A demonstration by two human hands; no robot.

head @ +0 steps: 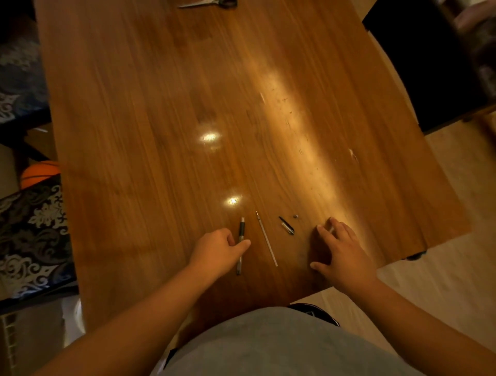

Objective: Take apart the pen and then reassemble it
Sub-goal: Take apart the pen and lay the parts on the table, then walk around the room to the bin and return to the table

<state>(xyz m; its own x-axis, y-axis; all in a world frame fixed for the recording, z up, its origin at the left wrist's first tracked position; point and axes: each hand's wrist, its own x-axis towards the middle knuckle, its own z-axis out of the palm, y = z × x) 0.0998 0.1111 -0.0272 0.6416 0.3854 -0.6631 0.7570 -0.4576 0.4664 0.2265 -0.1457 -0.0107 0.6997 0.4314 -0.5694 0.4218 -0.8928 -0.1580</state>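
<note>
Lying apart on surface (161, 107): pen barrel (241, 230), refill (266, 238), clip piece (286, 229).
Left hand (217, 249) pinches the barrel; right hand (341, 252) spread flat, holding nothing.

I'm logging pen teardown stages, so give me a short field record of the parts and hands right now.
stage: pen apart, parts spread on the wooden table
pen barrel: lying flat, left hand on it, index finger across it
refill: loose, right of barrel, untouched
clip piece: loose, right of refill
small tip piece: loose, beside clip piece
right hand: spread on table, fingertips over a small pale part
scissors: far edge
</note>
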